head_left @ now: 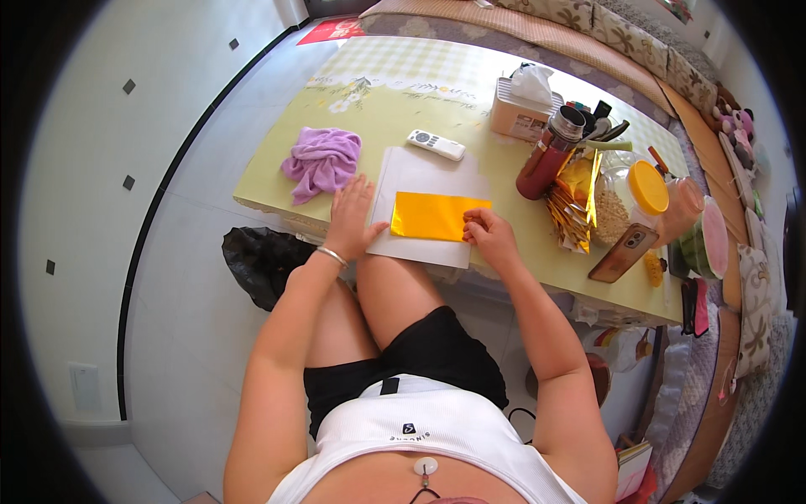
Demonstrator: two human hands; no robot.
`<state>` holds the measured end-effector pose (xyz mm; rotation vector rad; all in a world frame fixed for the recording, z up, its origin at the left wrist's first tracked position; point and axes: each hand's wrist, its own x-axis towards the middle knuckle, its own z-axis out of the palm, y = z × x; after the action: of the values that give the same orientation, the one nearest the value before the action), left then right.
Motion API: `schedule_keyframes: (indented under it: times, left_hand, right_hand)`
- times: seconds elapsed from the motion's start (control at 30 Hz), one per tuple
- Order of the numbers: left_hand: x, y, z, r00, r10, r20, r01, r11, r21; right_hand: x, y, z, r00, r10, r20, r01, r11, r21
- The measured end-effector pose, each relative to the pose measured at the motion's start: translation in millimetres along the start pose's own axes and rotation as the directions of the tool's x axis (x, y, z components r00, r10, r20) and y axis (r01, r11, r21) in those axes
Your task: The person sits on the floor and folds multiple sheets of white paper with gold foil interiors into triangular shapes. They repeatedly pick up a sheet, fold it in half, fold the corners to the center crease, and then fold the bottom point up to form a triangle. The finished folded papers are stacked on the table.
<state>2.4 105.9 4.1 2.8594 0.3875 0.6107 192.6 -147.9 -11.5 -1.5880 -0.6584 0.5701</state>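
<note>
A home living room: a sofa [562, 39] with floral cushions [631, 42] lines the far and right sides, a plush toy [739, 125] at far right; nearer, a flower-printed tablecloth [390, 94] holds a remote control [436, 144] and tissue box [514, 118].

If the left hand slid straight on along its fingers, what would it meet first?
Probably the right edge of the purple cloth, just beyond the fingertips of the left hand; whether they already touch is unclear.

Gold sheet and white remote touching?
Apart. The head view shows a strip of white paper between the gold sheet and the white remote.
</note>
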Motion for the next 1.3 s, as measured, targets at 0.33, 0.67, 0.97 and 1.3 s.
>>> schedule_keyframes:
  times: [0.33,0.67,0.97,1.3]
  left_hand:
    - [-37.4,37.3,-26.6,0.947,0.238,0.214,-0.218,0.969,-0.117]
    - [25.4,-1.1,-0.9,0.977,-0.189,-0.094,0.178,0.977,-0.113]
    - [49.7,8.2,-12.7,0.892,-0.44,0.105,0.449,0.889,-0.086]
    - [41.4,33.6,-19.4,0.958,-0.028,-0.285,0.044,0.998,0.05]
  right_hand:
    - [-0.4,-13.9,0.0,0.998,-0.061,0.033,0.063,0.997,-0.05]
    - [35.2,-37.8,38.6,0.984,-0.068,0.164,0.108,0.963,-0.249]
    - [69.7,8.4,13.9,0.974,0.226,0.03,-0.227,0.95,0.214]
    - [71.8,7.2,19.9,0.973,0.231,-0.009,-0.229,0.966,0.119]
